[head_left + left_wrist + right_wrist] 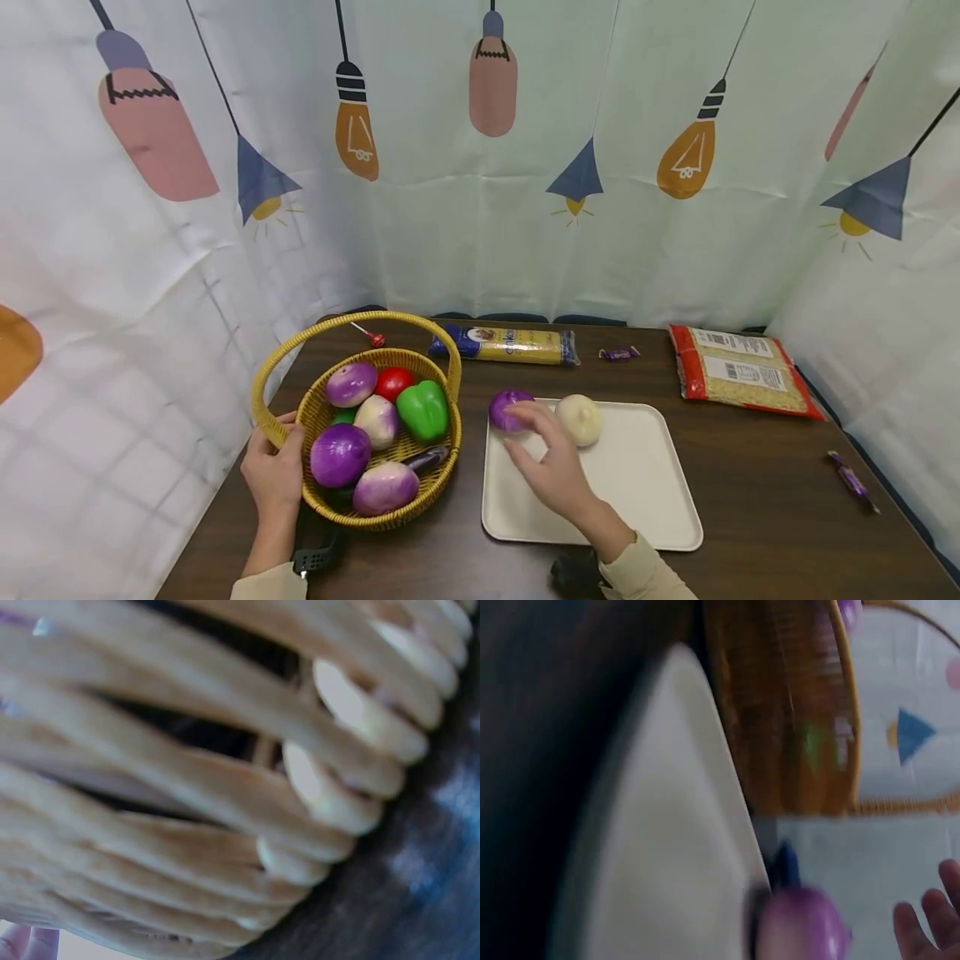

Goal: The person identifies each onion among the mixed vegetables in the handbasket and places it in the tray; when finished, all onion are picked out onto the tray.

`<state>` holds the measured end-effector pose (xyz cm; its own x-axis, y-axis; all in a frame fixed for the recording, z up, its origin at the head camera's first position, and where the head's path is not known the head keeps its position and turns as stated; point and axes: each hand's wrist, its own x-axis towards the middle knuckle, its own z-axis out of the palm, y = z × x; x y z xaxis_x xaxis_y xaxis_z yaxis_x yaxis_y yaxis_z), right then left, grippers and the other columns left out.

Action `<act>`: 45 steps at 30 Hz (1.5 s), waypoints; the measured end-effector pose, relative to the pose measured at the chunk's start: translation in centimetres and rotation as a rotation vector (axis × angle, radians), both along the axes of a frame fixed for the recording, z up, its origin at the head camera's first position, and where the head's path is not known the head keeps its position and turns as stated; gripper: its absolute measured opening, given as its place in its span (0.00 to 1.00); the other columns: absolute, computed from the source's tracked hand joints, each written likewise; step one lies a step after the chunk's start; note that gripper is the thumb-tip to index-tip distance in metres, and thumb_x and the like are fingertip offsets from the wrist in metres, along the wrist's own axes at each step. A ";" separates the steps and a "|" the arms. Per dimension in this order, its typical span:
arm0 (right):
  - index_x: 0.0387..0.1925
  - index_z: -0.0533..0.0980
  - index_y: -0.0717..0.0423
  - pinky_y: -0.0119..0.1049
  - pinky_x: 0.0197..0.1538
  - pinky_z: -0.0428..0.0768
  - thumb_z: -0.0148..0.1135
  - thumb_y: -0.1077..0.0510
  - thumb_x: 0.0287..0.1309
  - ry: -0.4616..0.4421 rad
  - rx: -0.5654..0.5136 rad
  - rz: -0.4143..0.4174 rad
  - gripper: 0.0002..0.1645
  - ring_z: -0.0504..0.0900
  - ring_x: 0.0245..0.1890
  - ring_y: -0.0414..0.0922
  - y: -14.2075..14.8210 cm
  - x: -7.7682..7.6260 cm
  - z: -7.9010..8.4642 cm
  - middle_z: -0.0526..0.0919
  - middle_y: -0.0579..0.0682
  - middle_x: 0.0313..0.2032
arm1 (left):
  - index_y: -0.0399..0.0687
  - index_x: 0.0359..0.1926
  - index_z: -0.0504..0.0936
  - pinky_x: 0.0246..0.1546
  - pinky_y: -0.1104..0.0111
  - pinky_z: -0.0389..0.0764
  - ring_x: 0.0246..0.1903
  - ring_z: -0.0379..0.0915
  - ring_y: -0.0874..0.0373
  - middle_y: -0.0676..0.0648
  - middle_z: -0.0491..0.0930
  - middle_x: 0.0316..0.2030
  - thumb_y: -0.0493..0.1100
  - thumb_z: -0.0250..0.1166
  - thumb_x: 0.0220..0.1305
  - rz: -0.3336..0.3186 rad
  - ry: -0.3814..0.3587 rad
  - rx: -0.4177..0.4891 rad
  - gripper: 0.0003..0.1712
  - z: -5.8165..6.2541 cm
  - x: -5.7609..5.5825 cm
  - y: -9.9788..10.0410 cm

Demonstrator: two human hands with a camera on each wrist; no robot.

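Observation:
My left hand (pixel 276 475) grips the left side of a yellow woven basket (pixel 420 504) close to the foot of its arched handle; the wicker fills the left wrist view. Inside lie a purple onion (pixel 341 455), purple-and-white turnip-like vegetables (pixel 387 488), a green bell pepper (pixel 423 412), a red tomato (pixel 394 383) and a dark eggplant (pixel 426 460). Over the cream tray (pixel 622 500), my right hand (pixel 553 467) has thumb and fingers spread apart. Beyond its fingertips, another purple onion (pixel 504 412) sits at the tray's far left corner, beside a white onion (pixel 579 420).
Behind the tray are a pasta packet (pixel 517 346) and a purple-wrapped candy (pixel 618 354). A red lollipop (pixel 377 340) lies behind the basket. Toward the right are a red-edged grain bag (pixel 742 372) and a second wrapped candy (pixel 853 482). Curtains surround the dark table (pixel 765 483).

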<state>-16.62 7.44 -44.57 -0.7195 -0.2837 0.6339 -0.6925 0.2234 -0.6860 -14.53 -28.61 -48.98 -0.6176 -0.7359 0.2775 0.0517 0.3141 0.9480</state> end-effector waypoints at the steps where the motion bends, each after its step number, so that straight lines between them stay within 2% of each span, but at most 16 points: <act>1: 0.52 0.76 0.65 0.41 0.54 0.77 0.66 0.73 0.51 -0.026 0.001 0.050 0.23 0.78 0.51 0.53 -1.0 0.5 0.1 0.79 0.61 0.50 | 0.35 0.41 0.83 0.35 0.78 0.67 0.37 0.71 0.69 0.61 0.79 0.37 0.38 0.62 0.62 0.000 0.002 -0.001 0.11 0.1 0.0 0.0; 5: 0.56 0.74 0.58 0.46 0.53 0.78 0.67 0.66 0.56 -0.149 0.022 0.237 0.25 0.78 0.52 0.49 -4.4 1.2 -0.4 0.78 0.55 0.52 | 0.36 0.41 0.84 0.35 0.78 0.67 0.37 0.71 0.69 0.61 0.78 0.37 0.39 0.62 0.62 0.004 0.002 -0.008 0.11 0.2 0.0 0.0; 8: 0.59 0.72 0.51 0.45 0.55 0.77 0.67 0.62 0.58 -0.230 -0.002 0.348 0.27 0.76 0.54 0.46 -6.5 0.9 -0.9 0.76 0.50 0.55 | 0.37 0.42 0.84 0.35 0.78 0.67 0.37 0.71 0.69 0.61 0.77 0.36 0.39 0.62 0.62 0.005 -0.003 -0.010 0.11 0.3 0.1 0.1; 11: 0.61 0.70 0.50 0.45 0.55 0.77 0.67 0.61 0.59 -0.273 -0.004 0.451 0.29 0.75 0.55 0.44 -8.0 0.5 -0.8 0.74 0.50 0.57 | 0.36 0.41 0.84 0.35 0.78 0.67 0.37 0.71 0.69 0.61 0.78 0.36 0.40 0.62 0.62 0.005 -0.008 -0.009 0.11 0.2 0.2 0.1; 13: 0.62 0.69 0.50 0.43 0.56 0.77 0.67 0.59 0.59 -0.284 0.056 0.503 0.30 0.75 0.56 0.42 -8.7 0.1 -0.5 0.74 0.51 0.58 | 0.36 0.41 0.83 0.35 0.78 0.67 0.37 0.71 0.69 0.60 0.78 0.37 0.40 0.62 0.62 0.007 -0.007 -0.009 0.11 0.2 0.2 0.1; 16: 0.64 0.68 0.51 0.37 0.58 0.75 0.68 0.54 0.59 -0.270 0.228 0.564 0.32 0.75 0.58 0.39 -9.4 -0.4 -0.1 0.75 0.49 0.59 | 0.35 0.41 0.83 0.35 0.78 0.67 0.36 0.71 0.69 0.60 0.79 0.37 0.39 0.63 0.62 0.011 -0.003 -0.010 0.11 0.2 0.2 0.2; 20: 0.66 0.68 0.48 0.28 0.58 0.71 0.67 0.45 0.58 -0.176 0.490 0.589 0.37 0.72 0.59 0.32 -10.0 -0.9 0.5 0.74 0.42 0.61 | 0.35 0.40 0.83 0.36 0.77 0.66 0.38 0.71 0.69 0.59 0.79 0.37 0.39 0.63 0.61 0.006 0.003 -0.010 0.11 0.3 0.3 0.2; 22: 0.66 0.68 0.45 0.24 0.57 0.70 0.67 0.41 0.57 -0.125 0.591 0.572 0.38 0.70 0.59 0.29 -10.3 -1.1 0.6 0.73 0.38 0.62 | 0.34 0.40 0.83 0.37 0.77 0.66 0.38 0.70 0.69 0.59 0.79 0.38 0.38 0.63 0.61 0.003 0.004 -0.008 0.10 0.3 0.2 0.1; 24: 0.66 0.68 0.42 0.23 0.56 0.69 0.67 0.38 0.56 -0.091 0.666 0.538 0.38 0.70 0.58 0.28 -10.6 -1.1 0.7 0.72 0.36 0.62 | 0.34 0.39 0.83 0.38 0.76 0.65 0.39 0.70 0.69 0.60 0.79 0.38 0.38 0.63 0.61 -0.001 0.006 -0.003 0.10 0.3 0.2 0.0; 27: 0.66 0.69 0.40 0.23 0.53 0.71 0.68 0.35 0.53 -0.095 0.715 0.474 0.40 0.72 0.55 0.29 -11.0 -1.0 0.7 0.74 0.36 0.60 | 0.35 0.40 0.83 0.39 0.76 0.65 0.39 0.70 0.69 0.60 0.79 0.38 0.38 0.63 0.61 -0.003 0.002 0.004 0.10 0.3 0.2 0.0; 29: 0.65 0.70 0.42 0.26 0.53 0.72 0.69 0.35 0.51 -0.113 0.721 0.417 0.41 0.73 0.55 0.30 -11.3 -0.8 0.6 0.75 0.37 0.60 | 0.35 0.41 0.83 0.39 0.76 0.65 0.39 0.70 0.69 0.60 0.79 0.38 0.39 0.63 0.62 -0.003 -0.001 0.006 0.11 0.2 0.2 0.0; 32: 0.61 0.74 0.43 0.27 0.52 0.73 0.69 0.36 0.51 -0.118 0.709 0.352 0.37 0.74 0.53 0.31 -11.4 -0.6 0.5 0.77 0.36 0.56 | 0.35 0.41 0.83 0.38 0.76 0.65 0.39 0.70 0.69 0.61 0.78 0.37 0.39 0.63 0.62 0.002 -0.003 0.000 0.11 0.2 0.1 0.2; 36: 0.55 0.77 0.43 0.25 0.51 0.73 0.70 0.40 0.52 -0.096 0.660 0.337 0.29 0.74 0.52 0.31 -11.3 -0.4 0.3 0.77 0.36 0.53 | 0.35 0.41 0.83 0.37 0.76 0.65 0.38 0.70 0.70 0.62 0.77 0.36 0.39 0.63 0.62 0.005 0.001 -0.012 0.11 0.2 0.1 0.2; 40: 0.56 0.75 0.45 0.25 0.52 0.73 0.71 0.45 0.53 -0.132 0.496 0.383 0.29 0.73 0.53 0.33 -10.9 -0.3 0.0 0.75 0.39 0.54 | 0.35 0.41 0.83 0.37 0.76 0.66 0.38 0.70 0.69 0.61 0.77 0.36 0.39 0.63 0.61 0.008 0.004 -0.014 0.11 0.3 0.2 0.2; 45: 0.59 0.69 0.44 0.27 0.50 0.76 0.71 0.53 0.55 -0.245 0.255 0.440 0.31 0.77 0.50 0.32 -9.7 0.1 -0.3 0.78 0.42 0.53 | 0.36 0.42 0.83 0.36 0.76 0.66 0.38 0.70 0.68 0.60 0.76 0.36 0.39 0.62 0.62 0.003 0.000 -0.004 0.12 0.4 0.3 0.2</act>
<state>-16.57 -2.22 -44.90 -0.6163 -0.7126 0.3352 -0.5851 0.1294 -0.8006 -14.22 -28.37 -48.60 -0.6155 -0.7365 0.2806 0.0512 0.3179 0.9467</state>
